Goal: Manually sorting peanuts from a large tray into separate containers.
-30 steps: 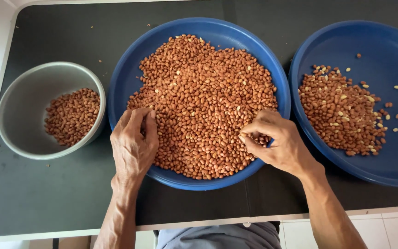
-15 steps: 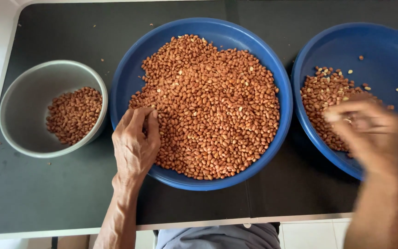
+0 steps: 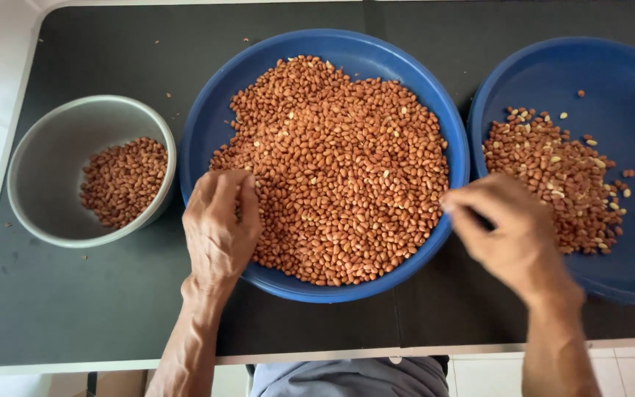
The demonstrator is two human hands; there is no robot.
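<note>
Curled fingers of the left hand (image 3: 218, 228) rest on the near-left edge of the peanut heap (image 3: 339, 165), fingertips bunched together on the nuts; whether a nut is pinched between them cannot be told. The right hand (image 3: 512, 231) hovers at the right rim of the middle blue basin (image 3: 222, 110), thumb and fingertips drawn together toward the heap; the hand is slightly blurred, so its contents cannot be told.

The heap fills most of the middle blue basin, leaving a bare blue band along the far and left walls. A second blue basin (image 3: 611, 81) sits just beside it on the right, rims nearly touching, and runs out of view at the right edge. It holds a smaller pile of peanuts (image 3: 553, 176) against its left side, with pale split nuts scattered among them and loose ones spread to the right; its far half is bare. A grey bowl (image 3: 60, 154) stands to the left, close to the middle basin, with a small lot of peanuts (image 3: 123, 180) at its right side.

All three vessels rest on a dark tabletop (image 3: 75, 309) with a pale rounded border. Open surface lies along the near edge in front of the bowl and between the two forearms. No packages, labels or signs are visible.
</note>
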